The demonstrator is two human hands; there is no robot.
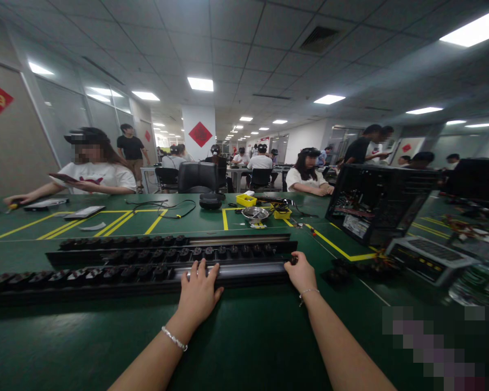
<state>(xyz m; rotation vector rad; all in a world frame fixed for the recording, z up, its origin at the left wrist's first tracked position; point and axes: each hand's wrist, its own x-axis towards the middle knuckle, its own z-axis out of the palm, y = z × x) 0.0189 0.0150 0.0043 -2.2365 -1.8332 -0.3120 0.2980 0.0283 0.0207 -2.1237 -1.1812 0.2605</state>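
Black power strips lie lengthwise across the green counter (236, 347), three in staggered rows, each a long rail set with a line of dark sockets. Nearest strip (106, 277): runs from the left edge of view to just right of centre, directly ahead of the person. Left hand (199, 296): laid flat on the bare metal stretch of that nearest strip, fingers spread and resting on its top face, grip apart, not closed around anything. Right hand (300, 274): at the right end of the same strip, fingers curled over the end cap, grip closed on that end. A bracelet shows on each wrist.

Second strip (175, 254) and third strip (175, 240) lie just behind, parallel, neither touched. Yellow lines mark the counter surface into bays. Open computer case (375, 203): standing to the right, well apart from the strips, with a flat panel (432, 258) lying beside it. Metal bowl (255, 213) and yellow tray (246, 200): farther back, near centre. Other people sit at this counter and those beyond; a person at far left (93, 174) handles items of their own.
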